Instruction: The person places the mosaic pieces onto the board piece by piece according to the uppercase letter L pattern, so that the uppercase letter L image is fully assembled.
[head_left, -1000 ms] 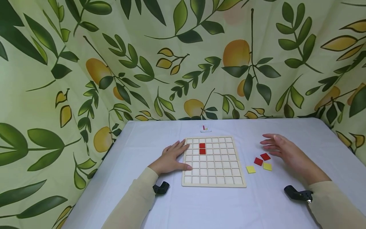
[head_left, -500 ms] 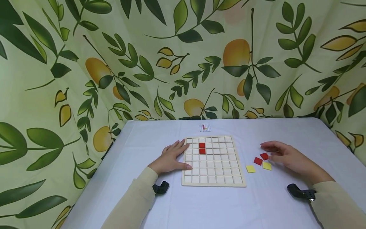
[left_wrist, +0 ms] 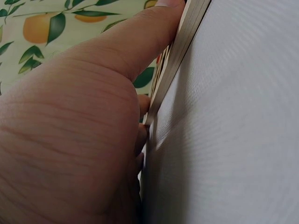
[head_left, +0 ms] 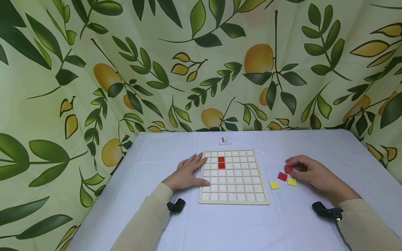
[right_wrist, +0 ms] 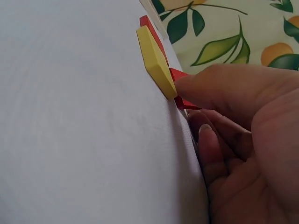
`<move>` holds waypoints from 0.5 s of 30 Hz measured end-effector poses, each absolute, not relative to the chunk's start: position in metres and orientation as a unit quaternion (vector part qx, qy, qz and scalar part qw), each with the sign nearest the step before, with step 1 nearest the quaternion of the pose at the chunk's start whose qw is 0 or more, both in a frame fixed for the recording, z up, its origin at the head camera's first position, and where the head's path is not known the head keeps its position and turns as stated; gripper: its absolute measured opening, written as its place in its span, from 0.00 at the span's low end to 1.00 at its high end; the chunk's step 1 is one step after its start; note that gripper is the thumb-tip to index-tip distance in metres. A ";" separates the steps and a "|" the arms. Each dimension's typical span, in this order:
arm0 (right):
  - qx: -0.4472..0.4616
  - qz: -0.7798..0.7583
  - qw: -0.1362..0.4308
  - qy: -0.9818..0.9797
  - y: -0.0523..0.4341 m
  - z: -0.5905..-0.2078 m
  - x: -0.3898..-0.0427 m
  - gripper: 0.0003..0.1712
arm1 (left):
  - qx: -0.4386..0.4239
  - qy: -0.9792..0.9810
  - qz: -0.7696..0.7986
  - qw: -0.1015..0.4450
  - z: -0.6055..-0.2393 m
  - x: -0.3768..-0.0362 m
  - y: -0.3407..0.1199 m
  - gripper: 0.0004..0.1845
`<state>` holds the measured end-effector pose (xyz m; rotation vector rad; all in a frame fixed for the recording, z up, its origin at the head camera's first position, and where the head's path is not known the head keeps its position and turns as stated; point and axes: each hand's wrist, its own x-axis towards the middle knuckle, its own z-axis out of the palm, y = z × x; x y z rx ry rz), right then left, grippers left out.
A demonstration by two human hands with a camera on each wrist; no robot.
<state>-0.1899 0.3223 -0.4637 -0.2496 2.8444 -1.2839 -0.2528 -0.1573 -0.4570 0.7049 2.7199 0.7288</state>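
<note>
My left hand rests on the left edge of a wooden grid board, fingers spread and thumb lying over the rim. Two red square tiles fill neighbouring cells, one below the other, in the board's upper part. To the right of the board, my right hand pinches a red tile between thumb and fingers. Beside it on the cloth lie another red tile and two yellow tiles. The right wrist view shows my thumb on the red tile, just behind a yellow tile.
A small card printed with a coloured grid lies behind the board. White cloth covers the table, and a leaf-and-fruit patterned curtain hangs along its back and left side.
My right hand has come down and toward the tiles, and its thumb and fingers have closed on the farthest red tile. My left hand has stayed on the board.
</note>
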 end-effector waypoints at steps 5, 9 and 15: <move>-0.041 -0.419 -0.013 0.907 0.321 -0.468 -0.190 0.16 | 0.240 0.930 0.252 0.120 -0.457 -0.253 -0.157 0.60; -0.030 -0.428 -0.022 0.903 0.320 -0.468 -0.190 0.14 | 0.240 0.930 0.252 0.120 -0.458 -0.254 -0.158 0.60; -0.013 -0.435 -0.031 0.900 0.316 -0.466 -0.188 0.14 | 0.242 0.931 0.246 0.119 -0.459 -0.254 -0.158 0.60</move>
